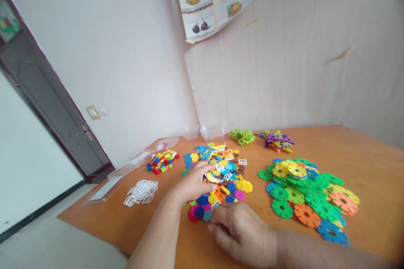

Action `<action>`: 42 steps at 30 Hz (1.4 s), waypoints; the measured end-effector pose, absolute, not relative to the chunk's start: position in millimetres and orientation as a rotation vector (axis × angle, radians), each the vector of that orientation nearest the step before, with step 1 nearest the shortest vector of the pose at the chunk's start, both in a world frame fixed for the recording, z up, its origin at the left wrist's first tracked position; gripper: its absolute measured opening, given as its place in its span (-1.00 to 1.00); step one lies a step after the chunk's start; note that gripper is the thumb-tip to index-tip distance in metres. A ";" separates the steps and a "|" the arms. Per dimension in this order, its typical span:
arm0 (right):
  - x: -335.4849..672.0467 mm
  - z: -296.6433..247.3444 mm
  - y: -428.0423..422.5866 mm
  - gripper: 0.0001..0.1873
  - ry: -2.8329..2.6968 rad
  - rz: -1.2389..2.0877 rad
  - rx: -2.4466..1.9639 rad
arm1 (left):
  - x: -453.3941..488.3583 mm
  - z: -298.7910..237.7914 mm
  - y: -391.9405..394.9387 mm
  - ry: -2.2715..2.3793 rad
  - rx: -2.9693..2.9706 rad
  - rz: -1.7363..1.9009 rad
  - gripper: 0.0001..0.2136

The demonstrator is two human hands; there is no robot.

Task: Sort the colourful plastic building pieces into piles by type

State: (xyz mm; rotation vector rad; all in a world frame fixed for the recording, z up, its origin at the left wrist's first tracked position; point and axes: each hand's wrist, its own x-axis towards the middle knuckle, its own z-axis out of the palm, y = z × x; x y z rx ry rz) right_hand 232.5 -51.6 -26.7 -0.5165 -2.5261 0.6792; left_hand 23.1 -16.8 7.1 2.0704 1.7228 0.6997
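Observation:
My left hand (194, 183) rests palm down on the near left side of a heap of small coloured snowflake discs (225, 168), fingers curled over the pieces; what they grip is hidden. My right hand (241, 231) lies at the heap's near edge, fingers bent and pressed together toward the small discs; whether they pinch one is hidden. Both hands sit on an orange wooden table (362, 155).
Large snowflake discs (307, 193) spread to the right. White window-frame pieces (141, 192) and small coloured bricks (162, 161) lie left. A clear plastic lid (126, 172) sits at the left edge. Green (242, 135) and purple piles (279, 141) lie by the wall, near clear containers (212, 132).

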 end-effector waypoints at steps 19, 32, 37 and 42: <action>226.1 -37.1 -47.6 -0.82 -2.449 0.506 -0.616 | 24.8 -22.7 13.5 1.869 1.964 1.060 -0.71; 225.5 -36.0 -45.5 -0.80 -2.461 0.509 -0.624 | 36.2 -1.8 -22.2 1.926 2.514 0.918 -0.87; 225.6 -35.5 -46.4 -0.81 -2.453 0.509 -0.626 | 40.5 -9.5 -21.3 1.995 2.504 0.833 -0.96; 226.3 -35.9 -46.3 -0.82 -2.459 0.538 -0.636 | 45.1 -13.2 -20.8 2.016 2.492 0.846 -0.96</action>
